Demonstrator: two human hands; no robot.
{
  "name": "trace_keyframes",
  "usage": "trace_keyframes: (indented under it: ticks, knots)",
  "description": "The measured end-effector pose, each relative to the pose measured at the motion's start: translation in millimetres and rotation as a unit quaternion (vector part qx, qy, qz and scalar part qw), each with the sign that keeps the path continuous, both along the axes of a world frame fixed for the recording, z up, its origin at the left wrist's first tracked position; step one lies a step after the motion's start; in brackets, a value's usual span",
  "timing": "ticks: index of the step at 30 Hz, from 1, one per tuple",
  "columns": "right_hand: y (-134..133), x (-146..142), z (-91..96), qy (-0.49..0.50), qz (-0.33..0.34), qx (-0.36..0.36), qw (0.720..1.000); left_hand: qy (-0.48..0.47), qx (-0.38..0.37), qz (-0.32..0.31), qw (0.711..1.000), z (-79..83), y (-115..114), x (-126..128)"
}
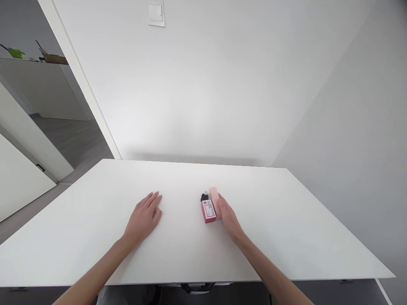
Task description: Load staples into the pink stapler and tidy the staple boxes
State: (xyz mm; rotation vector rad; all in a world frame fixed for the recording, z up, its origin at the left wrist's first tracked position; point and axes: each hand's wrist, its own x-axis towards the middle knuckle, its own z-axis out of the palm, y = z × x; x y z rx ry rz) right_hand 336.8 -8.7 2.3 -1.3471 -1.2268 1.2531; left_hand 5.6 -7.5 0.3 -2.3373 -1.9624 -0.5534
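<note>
Head view: left hand (144,216) lies flat, palm down, fingers extended, on the white rectangular table top (286,228), grasping nothing; right hand (227,216) rests on the table just right of centre, fingers laid against the right side of a small red cardboard box with a white label (208,211); whether the fingers clasp the box cannot be told; a pale pink oblong object (213,194) and a small black object (204,197) sit at the far end of the box, touching it; a white wall switch plate (156,14) is mounted on the wall beyond.
</note>
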Motion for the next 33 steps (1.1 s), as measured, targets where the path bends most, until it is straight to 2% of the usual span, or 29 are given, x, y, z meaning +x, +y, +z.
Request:
trace_keyframes:
  ticks: [4,10,14,17,24,26,28,33]
  knots:
    - [-16.6,-11.8,-6.0,-0.014,0.053,0.011,0.998,-0.006,0.002,-0.002,1.0,-1.9,0.4,-0.1]
    - [-26.0,-13.3,-14.0,-0.031,0.055,0.067,0.996,-0.035,0.026,-0.015,0.999,5.7,-10.3,4.9]
    - [-24.8,-15.5,-15.3,-0.057,0.063,0.087,0.993,-0.06,0.055,-0.082,0.993,12.0,-27.2,27.6]
    - [-24.5,-15.1,-15.9,-0.05,0.055,0.092,0.993,-0.078,0.037,-0.137,0.987,16.0,-32.6,52.2]
    - [-23.7,-12.6,-19.8,-0.032,0.029,0.091,0.995,-0.073,-0.02,-0.258,0.963,48.9,-13.6,91.3]
    - [-23.1,-12.4,-20.1,-0.037,0.026,0.091,0.995,-0.068,-0.033,-0.26,0.963,54.1,-10.0,96.8]
    - [-22.8,-12.3,-19.9,-0.04,0.025,0.09,0.995,-0.062,-0.037,-0.247,0.966,52.8,-9.5,102.0]
    - [-24.1,-12.0,-18.6,-0.058,0.041,0.089,0.994,-0.054,-0.027,-0.201,0.978,34.5,-16.2,115.0]
